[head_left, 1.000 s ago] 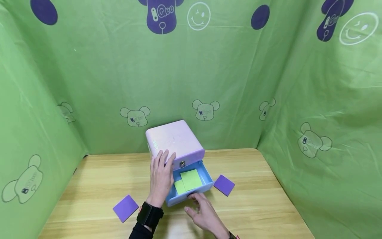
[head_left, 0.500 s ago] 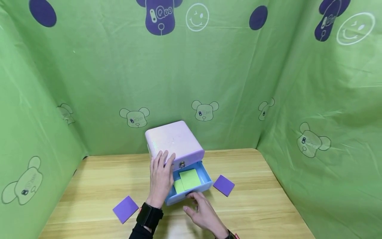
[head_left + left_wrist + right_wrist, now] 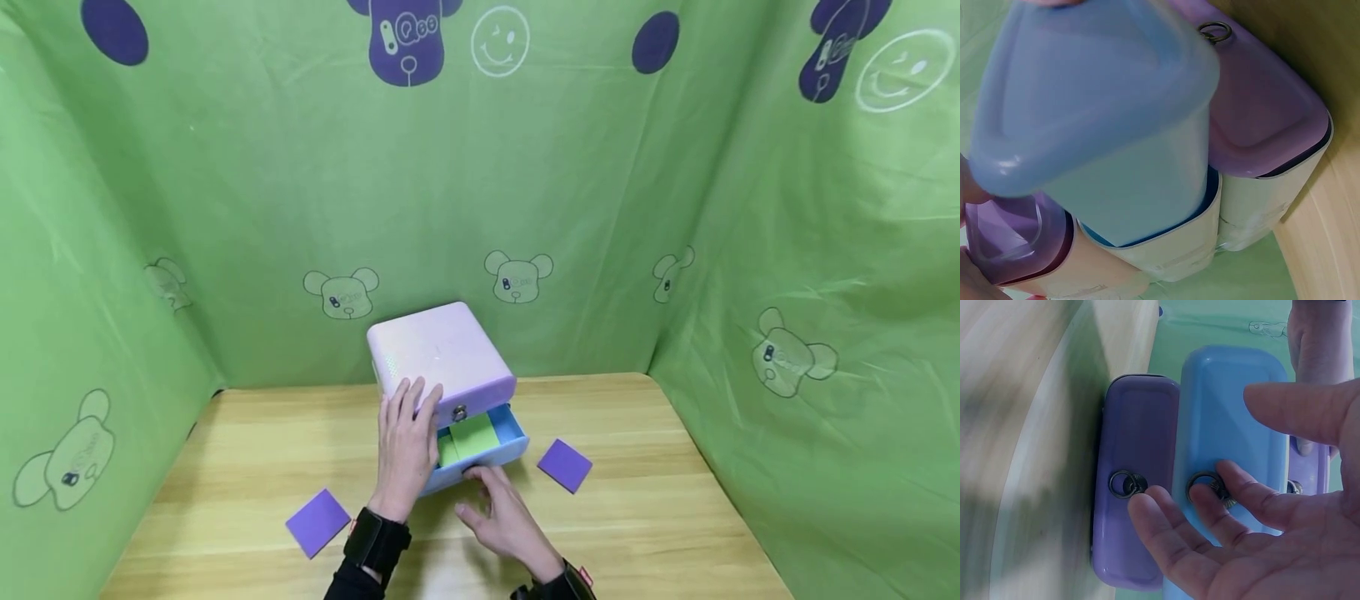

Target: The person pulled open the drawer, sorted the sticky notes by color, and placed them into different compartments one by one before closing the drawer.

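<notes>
A small drawer cabinet (image 3: 442, 350) with a pale pink-lilac top stands at the back of the table. Its blue middle drawer (image 3: 506, 451) is partly pulled out, with light green square paper notes (image 3: 476, 435) inside. My left hand (image 3: 403, 454) rests on the cabinet's front left corner, fingers extended over the top. With loosely bent fingers, my right hand (image 3: 508, 521) touches the blue drawer's front. In the right wrist view those fingertips are at its ring pull (image 3: 1204, 474). The purple bottom drawer (image 3: 1138, 431) is closed below.
One purple paper square (image 3: 318, 523) lies on the wooden table (image 3: 645, 517) left of the left wrist. Another purple square (image 3: 565, 465) lies right of the cabinet. Green curtains (image 3: 420, 192) with bear prints stand behind and at both sides.
The blue drawer has slid partway back into the cabinet, hiding more of the green notes. My right hand has moved forward with it; the left hand stays in place.
</notes>
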{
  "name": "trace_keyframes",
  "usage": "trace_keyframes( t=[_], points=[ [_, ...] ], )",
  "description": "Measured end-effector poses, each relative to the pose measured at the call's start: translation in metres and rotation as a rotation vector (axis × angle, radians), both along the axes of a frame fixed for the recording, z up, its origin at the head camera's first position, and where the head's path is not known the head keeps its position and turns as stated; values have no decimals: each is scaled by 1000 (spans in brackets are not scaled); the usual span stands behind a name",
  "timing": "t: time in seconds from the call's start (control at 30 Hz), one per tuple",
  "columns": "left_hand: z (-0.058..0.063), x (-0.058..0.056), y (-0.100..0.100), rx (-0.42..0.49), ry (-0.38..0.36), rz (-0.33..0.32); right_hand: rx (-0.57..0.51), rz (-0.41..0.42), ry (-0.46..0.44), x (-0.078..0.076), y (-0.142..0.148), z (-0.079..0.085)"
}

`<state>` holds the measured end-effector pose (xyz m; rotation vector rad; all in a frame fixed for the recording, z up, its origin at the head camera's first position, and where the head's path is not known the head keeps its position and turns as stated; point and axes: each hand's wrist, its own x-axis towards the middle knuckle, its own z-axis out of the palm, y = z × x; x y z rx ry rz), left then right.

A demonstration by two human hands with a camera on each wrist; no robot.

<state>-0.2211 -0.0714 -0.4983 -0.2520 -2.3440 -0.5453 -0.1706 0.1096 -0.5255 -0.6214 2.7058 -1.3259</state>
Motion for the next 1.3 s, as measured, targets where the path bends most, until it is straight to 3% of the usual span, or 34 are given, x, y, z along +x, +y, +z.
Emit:
trace_keyframes(
  t=[0.23, 0.63, 1.13, 1.3],
  points=[
    [1, -2, -1, 4, 21, -6, 0, 9, -16, -13, -6, 0],
    [0, 0, -1, 4, -35, -10, 1, 7, -29, -29, -13, -3],
    [0, -2, -1, -1, 31, -2, 27, 8, -23, -40, -22, 0],
    [1, -2, -1, 1, 21, -2, 18, 13, -17, -43, -24, 0]
  ],
)
